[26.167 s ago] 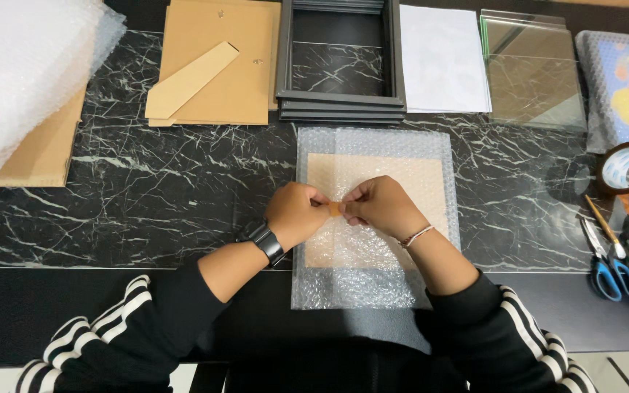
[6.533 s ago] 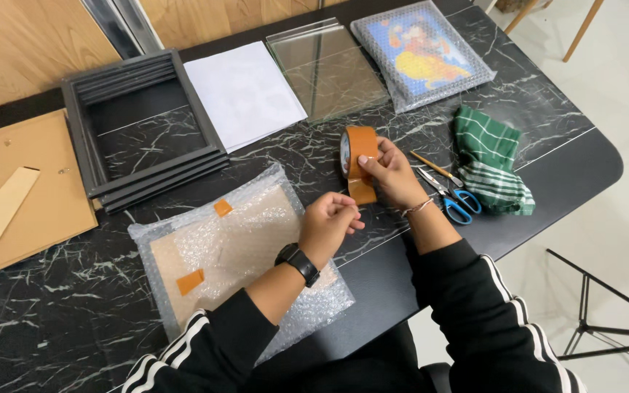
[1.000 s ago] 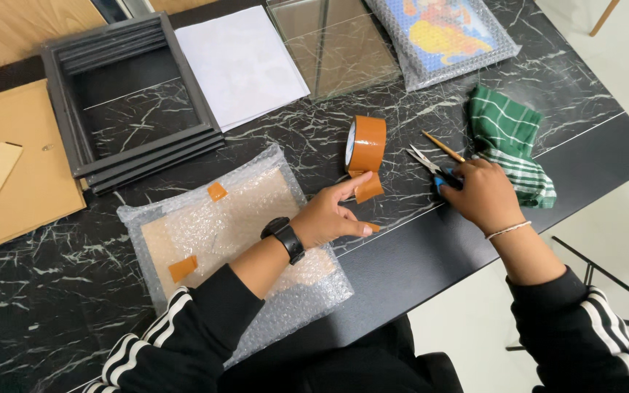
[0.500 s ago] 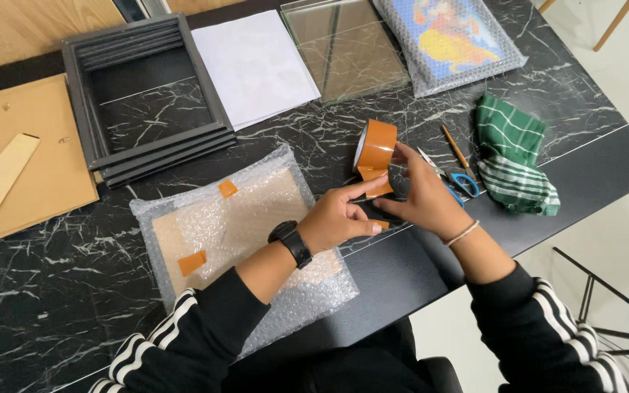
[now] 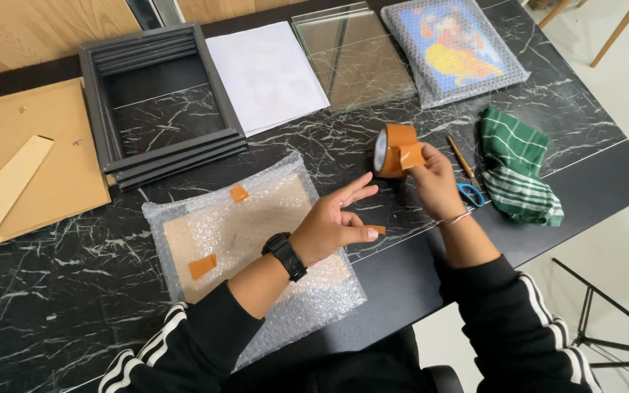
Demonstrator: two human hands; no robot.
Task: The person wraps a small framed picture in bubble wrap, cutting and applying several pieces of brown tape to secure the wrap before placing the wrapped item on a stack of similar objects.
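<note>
My right hand [image 5: 434, 183] grips the loose end of a brown tape roll [image 5: 393, 150], which stands on edge on the black marble table [image 5: 52, 284]. My left hand [image 5: 331, 223], with a black watch on the wrist, hovers with fingers spread just right of a bubble-wrapped flat board [image 5: 245, 244]. A small brown tape piece [image 5: 378, 230] sticks to that hand's fingertip. Two tape pieces, one at the top [image 5: 239, 193] and one lower left [image 5: 202, 266], hold the wrap shut.
Blue-handled scissors [image 5: 469, 193] and a pencil lie beside a green checked cloth [image 5: 518, 171]. Behind are stacked black frames [image 5: 161, 153], white paper [image 5: 267, 73], glass panes [image 5: 354, 54], a bubble-wrapped picture [image 5: 454, 47] and brown backing boards [image 5: 27, 167]. The table edge curves at right.
My right hand left the scissors, came back to the tape roll and now pulls its loose end up. My left hand stays by the wrapped board with tape on a fingertip.
</note>
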